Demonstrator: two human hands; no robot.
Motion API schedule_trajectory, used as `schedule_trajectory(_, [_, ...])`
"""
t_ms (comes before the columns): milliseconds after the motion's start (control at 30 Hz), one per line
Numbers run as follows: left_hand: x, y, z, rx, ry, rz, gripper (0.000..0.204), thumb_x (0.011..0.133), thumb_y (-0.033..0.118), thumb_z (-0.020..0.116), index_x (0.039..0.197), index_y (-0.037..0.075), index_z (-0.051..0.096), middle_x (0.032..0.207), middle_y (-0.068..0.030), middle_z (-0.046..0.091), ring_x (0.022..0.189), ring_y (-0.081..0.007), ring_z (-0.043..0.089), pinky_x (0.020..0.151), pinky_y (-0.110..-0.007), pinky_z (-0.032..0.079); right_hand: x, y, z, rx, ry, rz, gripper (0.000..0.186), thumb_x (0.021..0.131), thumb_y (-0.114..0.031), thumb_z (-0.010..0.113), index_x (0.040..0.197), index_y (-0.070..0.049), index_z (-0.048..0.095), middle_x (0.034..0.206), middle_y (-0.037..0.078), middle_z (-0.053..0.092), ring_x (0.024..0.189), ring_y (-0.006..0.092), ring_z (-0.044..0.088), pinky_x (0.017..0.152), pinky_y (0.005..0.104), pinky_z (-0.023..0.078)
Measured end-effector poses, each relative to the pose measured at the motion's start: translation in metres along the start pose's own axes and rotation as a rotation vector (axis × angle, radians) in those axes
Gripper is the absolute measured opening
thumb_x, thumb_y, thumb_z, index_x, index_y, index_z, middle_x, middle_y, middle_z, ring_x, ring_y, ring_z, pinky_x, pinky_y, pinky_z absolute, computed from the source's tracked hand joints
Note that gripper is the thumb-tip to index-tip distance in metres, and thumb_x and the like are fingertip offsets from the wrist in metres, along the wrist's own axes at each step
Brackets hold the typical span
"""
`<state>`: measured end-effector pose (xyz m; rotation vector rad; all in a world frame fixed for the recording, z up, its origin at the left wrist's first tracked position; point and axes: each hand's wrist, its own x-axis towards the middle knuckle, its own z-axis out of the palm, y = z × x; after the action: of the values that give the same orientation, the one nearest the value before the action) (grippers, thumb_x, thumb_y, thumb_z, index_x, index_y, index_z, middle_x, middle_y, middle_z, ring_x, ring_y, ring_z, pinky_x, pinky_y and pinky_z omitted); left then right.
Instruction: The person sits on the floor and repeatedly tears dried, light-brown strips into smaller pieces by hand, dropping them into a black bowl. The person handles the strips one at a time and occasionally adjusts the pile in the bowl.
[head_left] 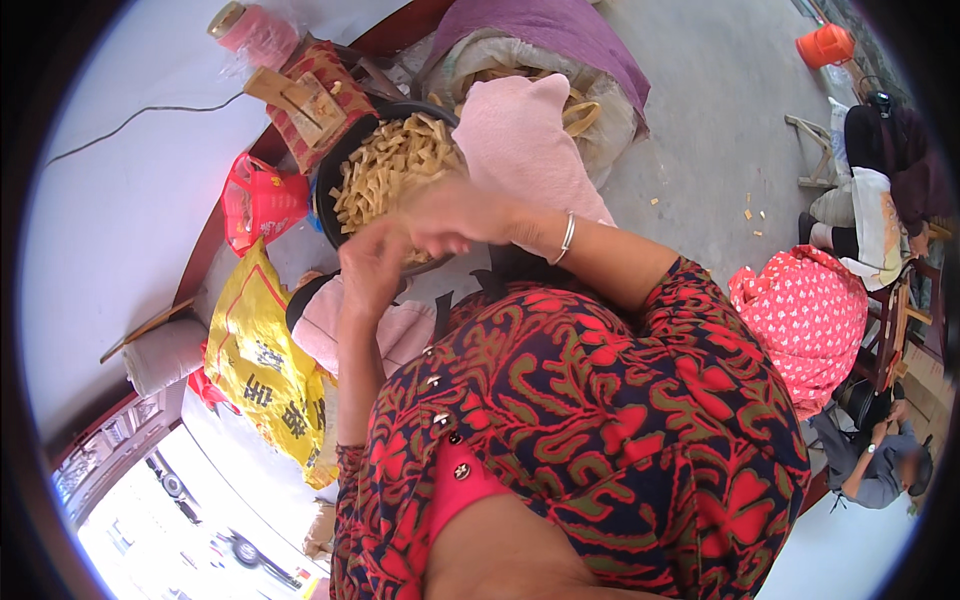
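My left hand is raised at the lower edge of a black basin full of short tan pieces, its fingers bent together; what they hold, if anything, is too small to make out. My right hand, with a silver bangle at the wrist, is smeared by motion over the basin, close to the left one. Pale pink cloths lie on either side, one beside the basin on a sack of tan strips, the other under my left forearm.
A wooden tool on a patterned cushion, red bag, yellow sack, pink spool and purple cloth surround the basin. A red patterned bundle, orange bucket and two seated people are on the right.
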<state>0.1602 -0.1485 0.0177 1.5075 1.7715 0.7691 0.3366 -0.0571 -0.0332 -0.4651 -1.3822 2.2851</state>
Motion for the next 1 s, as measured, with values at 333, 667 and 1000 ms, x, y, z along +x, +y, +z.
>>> schedule_trajectory(333, [0.035, -0.04, 0.061, 0.201, -0.072, 0.043, 0.037, 0.085, 0.021, 0.062, 0.116, 0.0, 0.061, 0.11, -0.0199, 0.063, 0.097, -0.0312, 0.062, 0.085, -0.037, 0.048, -0.012, 0.03, -0.266, -1.284, 0.849, 0.242, 0.02, 0.083, -0.019, 0.06, 0.089, -0.001, 0.068, 0.084, 0.016, 0.07, 0.074, 0.0287, 0.068, 0.066, 0.0402, 0.053])
schedule_trajectory(667, [0.009, -0.042, 0.069, 0.194, -0.243, 0.028, 0.034, 0.08, 0.02, 0.069, 0.109, 0.003, 0.062, 0.097, -0.0188, 0.066, 0.086, -0.0343, 0.064, 0.077, -0.04, 0.051, -0.033, 0.08, -0.33, -1.734, 0.13, 0.314, 0.027, 0.078, -0.028, 0.065, 0.084, -0.002, 0.068, 0.071, 0.019, 0.066, 0.061, 0.0313, 0.064, 0.058, 0.0422, 0.05])
schedule_trajectory(1000, [-0.014, -0.044, 0.069, 0.269, -0.308, 0.011, 0.033, 0.08, 0.024, 0.066, 0.105, 0.003, 0.063, 0.098, -0.0189, 0.066, 0.091, -0.0364, 0.063, 0.079, -0.043, 0.05, 0.03, -0.187, -0.245, -1.549, 0.625, -0.185, 0.021, 0.089, -0.024, 0.055, 0.087, -0.006, 0.064, 0.066, 0.005, 0.062, 0.052, 0.0148, 0.055, 0.049, 0.0294, 0.043])
